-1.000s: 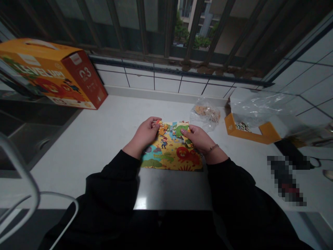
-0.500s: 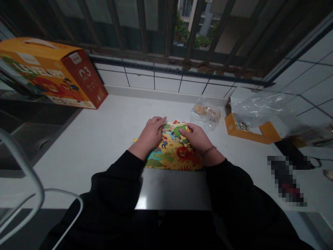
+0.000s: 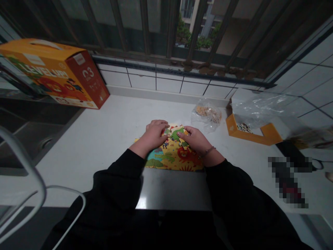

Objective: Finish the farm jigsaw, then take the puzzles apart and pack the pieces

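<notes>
A colourful jigsaw puzzle (image 3: 166, 159) with animal pictures, a red lion among them, lies on the white counter between my hands. Over its far part is a group of joined jigsaw pieces (image 3: 177, 133) showing a green animal. My right hand (image 3: 194, 138) grips these pieces from the right, thumb on top and fingers behind. From the left, my left hand (image 3: 155, 133) closes thumb and fingers on the left edge of the same pieces. My fingers and palms hide parts of the puzzle's far side.
A clear bag (image 3: 206, 114) with pieces inside lies beyond my right hand. Farther right sits an open orange box (image 3: 253, 133) with plastic film. An orange carton (image 3: 54, 74) stands at the back left near the sink (image 3: 52, 130). A white cable (image 3: 31, 170) loops at the left.
My left hand's fingers and thumb have closed in from the left onto the pieces. My right hand keeps its grip in nearly the same place. The view has shifted slightly.
</notes>
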Available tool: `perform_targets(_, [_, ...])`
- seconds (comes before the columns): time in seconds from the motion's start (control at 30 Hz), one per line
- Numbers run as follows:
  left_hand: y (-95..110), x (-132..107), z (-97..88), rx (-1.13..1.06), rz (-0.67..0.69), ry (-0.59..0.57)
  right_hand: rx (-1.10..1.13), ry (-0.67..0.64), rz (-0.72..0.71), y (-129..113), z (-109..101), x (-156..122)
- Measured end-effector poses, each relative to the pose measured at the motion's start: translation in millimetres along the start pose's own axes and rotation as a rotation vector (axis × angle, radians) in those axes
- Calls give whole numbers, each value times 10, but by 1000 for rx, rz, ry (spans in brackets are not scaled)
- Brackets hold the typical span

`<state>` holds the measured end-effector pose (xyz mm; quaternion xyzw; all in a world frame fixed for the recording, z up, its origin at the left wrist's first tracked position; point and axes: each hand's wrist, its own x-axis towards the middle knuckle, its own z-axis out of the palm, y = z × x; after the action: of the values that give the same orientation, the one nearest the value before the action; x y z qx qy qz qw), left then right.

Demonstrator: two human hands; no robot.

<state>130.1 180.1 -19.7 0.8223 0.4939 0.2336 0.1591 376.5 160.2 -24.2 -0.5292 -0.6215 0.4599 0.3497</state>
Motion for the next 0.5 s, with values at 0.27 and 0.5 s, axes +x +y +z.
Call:
perform_targets(0.27, [-1, -11, -16, 28, -16, 20, -105, 19, -67, -15, 4, 14])
perform_targets(0.5, [-36, -10, -93, 105, -182, 44, 82, 2, -73, 8, 58, 23])
